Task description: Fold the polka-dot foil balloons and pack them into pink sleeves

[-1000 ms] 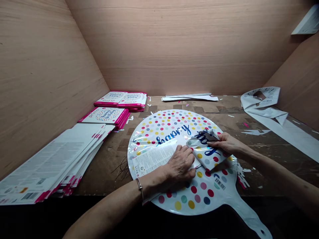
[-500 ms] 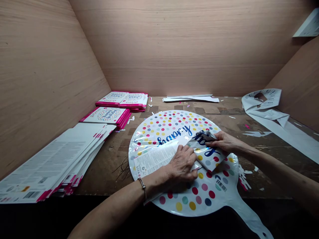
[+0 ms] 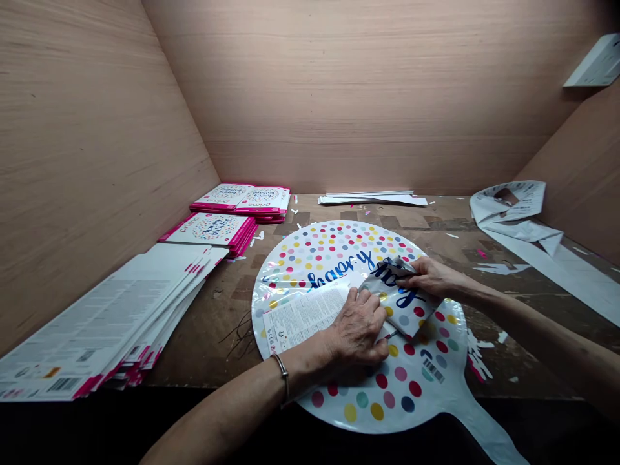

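Observation:
A round, flat foil balloon with coloured dots and blue lettering lies on the table, its pale tail towards the lower right. Over its left part rests a printed white card. My left hand presses on the card's right end, its fingers bent and close together; what lies beneath the palm is hidden. A folded dotted foil piece stands partly raised beside those fingers. On its upper right corner my right hand is closed, thumb and fingers pinching the foil.
Printed white sheets are fanned out at the left. Behind them sit pink-edged card packs. White strips lie along the back wall. A long twisted white band is at the right. Paper scraps are scattered about.
The whole view has shifted slightly, so everything appears a little lower. Both hands keep nearly the same places on the card and the folded foil.

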### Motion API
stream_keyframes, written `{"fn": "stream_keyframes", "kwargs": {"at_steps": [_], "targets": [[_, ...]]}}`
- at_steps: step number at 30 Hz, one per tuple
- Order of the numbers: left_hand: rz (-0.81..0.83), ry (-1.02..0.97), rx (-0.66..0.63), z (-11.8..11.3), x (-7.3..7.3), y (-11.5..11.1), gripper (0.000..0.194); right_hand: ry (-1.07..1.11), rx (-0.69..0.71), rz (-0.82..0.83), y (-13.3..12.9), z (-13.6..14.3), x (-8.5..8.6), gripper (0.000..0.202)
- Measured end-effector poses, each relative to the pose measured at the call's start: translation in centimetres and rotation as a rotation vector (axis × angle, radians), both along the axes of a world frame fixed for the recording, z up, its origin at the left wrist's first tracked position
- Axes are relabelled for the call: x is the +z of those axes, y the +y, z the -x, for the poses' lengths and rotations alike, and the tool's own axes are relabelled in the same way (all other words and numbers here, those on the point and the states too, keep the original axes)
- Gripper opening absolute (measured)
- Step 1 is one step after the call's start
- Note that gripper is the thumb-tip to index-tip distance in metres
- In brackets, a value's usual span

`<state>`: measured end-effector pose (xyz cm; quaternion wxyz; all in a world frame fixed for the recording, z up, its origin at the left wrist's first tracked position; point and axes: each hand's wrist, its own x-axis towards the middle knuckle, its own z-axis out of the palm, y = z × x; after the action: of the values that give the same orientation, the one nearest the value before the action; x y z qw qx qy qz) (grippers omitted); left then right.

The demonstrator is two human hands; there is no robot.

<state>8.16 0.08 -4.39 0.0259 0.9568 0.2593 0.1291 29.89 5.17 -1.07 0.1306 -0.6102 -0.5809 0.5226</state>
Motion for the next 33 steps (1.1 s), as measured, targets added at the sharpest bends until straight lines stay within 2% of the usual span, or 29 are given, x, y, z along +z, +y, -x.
{"fn": "stream_keyframes", "kwargs": {"at_steps": [8,13,17,22,27,33], "targets": [[-0.1,0.011,-0.099,-0.2,0.2,-0.6,0.015,-0.084,0.054,-0.032,-0.2,0.5,0.9,0.032],[-0.173,0.003,-0.185,-0.3,0.2,-1.2,0.012,-0.29,0.143,-0.227,-0.4,1.9,1.2,0.024],[-0.223,0.007,-0.199,-0.3,0.5,-1.5,0.011,-0.354,0.121,-0.316,-0.6,3.0,1.4,0.021],[-0.236,0.009,-0.197,-0.2,0.9,-1.5,0.014,-0.409,0.049,-0.433,-1.4,3.2,1.2,0.028],[-0.231,0.0,-0.235,-0.4,0.4,-1.2,0.014,-0.427,0.007,-0.506,-2.5,3.4,0.7,0.027],[-0.195,0.003,-0.263,-0.6,-0.1,-1.1,0.018,-0.397,-0.01,-0.502,-3.9,4.2,0.7,0.026]]}}
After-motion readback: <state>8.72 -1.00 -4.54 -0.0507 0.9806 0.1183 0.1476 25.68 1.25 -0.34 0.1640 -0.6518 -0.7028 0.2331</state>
